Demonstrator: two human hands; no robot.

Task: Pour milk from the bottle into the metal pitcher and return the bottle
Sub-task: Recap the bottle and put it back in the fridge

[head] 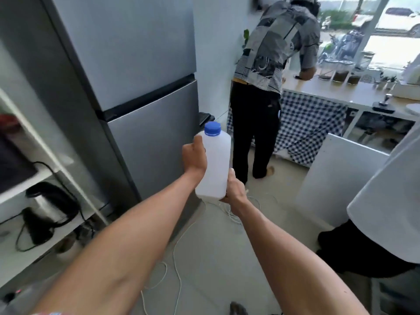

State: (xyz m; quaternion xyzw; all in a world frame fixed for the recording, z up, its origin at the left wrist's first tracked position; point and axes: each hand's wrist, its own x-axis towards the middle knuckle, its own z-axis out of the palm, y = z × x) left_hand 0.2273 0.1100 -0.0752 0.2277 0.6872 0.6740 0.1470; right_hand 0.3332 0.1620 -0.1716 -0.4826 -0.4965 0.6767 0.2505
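Note:
I hold a white plastic milk bottle [214, 164] with a blue screw cap [212, 128], upright in front of me at chest height. My left hand [194, 156] grips its upper left side. My right hand [235, 188] supports its lower right corner and base. The cap is on. The bottle hangs just right of the closed door of a silver fridge [141, 92]. No metal pitcher is in view.
A person in a patterned shirt [272, 71] stands at a wooden counter [341, 92] with jars, ahead on the right. A white shelf unit with a kettle [51, 208] is on the left. White cords [177, 258] lie on the floor. Another person in white [391, 212] is close on the right.

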